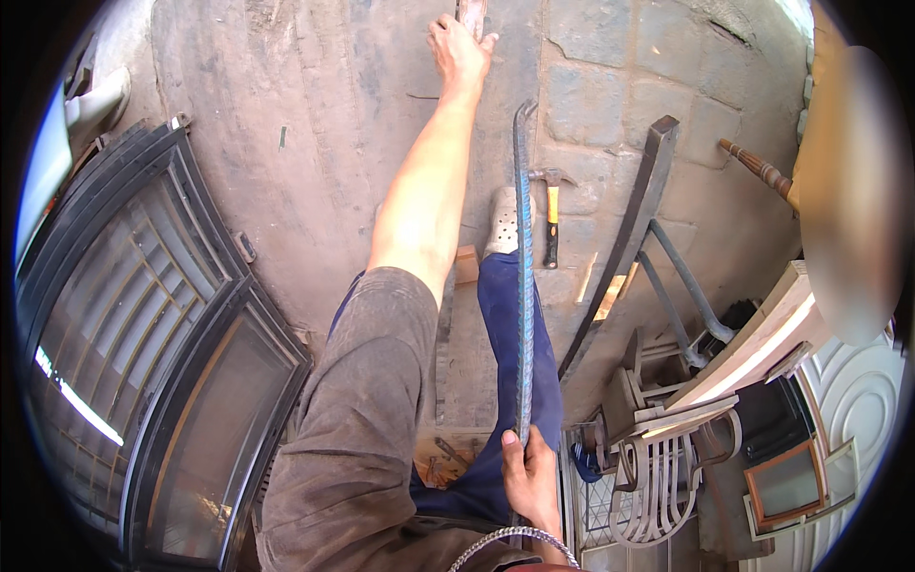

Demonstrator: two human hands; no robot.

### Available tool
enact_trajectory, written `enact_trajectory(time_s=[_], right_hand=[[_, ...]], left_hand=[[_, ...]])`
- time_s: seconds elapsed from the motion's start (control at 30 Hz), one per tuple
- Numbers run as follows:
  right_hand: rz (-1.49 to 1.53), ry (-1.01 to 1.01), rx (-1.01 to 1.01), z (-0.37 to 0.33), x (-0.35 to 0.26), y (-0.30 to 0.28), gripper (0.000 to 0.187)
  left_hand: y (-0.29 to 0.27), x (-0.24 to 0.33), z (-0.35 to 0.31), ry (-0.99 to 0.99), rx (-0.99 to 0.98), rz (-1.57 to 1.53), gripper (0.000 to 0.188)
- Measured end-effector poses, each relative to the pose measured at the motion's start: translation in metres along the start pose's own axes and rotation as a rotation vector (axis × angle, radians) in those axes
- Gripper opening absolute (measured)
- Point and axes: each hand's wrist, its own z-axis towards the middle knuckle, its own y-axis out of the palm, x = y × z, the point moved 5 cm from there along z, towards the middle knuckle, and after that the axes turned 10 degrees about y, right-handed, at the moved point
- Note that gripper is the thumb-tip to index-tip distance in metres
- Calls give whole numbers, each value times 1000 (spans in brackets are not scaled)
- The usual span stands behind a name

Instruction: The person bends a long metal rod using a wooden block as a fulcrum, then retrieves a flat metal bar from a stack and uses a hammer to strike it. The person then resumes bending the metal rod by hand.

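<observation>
The person wears a grey-brown, dust-stained short sleeve [367, 400] that ends above the elbow, leaving the forearm bare. Just right of the sleeve run dark blue trousers [510, 353], and beyond their far end sits a pale grey perforated clog [503, 221]. Both hands are bare, without gloves.

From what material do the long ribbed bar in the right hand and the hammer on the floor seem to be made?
The long ribbed bar, held by the right hand, looks like steel rebar: grey-blue, dull, with ridges along it. The hammer seems to have a dark metal head; its handle, yellow above and black below, could be fibreglass or painted wood.
</observation>
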Motion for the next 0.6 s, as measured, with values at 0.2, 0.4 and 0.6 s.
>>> enact_trajectory(time_s=[0.2, 0.4, 0.6], right_hand=[[-66, -138, -88, -20, -29, -21, 15], [126, -250, -149, -52, -80, -43, 24], [219, -281, -188, -57, -134, -42, 24]], left_hand=[[-73, -15, -40, -186, 113, -190, 79], [-186, 30, -215, -420, -250, -651, 47], [-297, 150, -338, -736, -404, -1119, 24]])
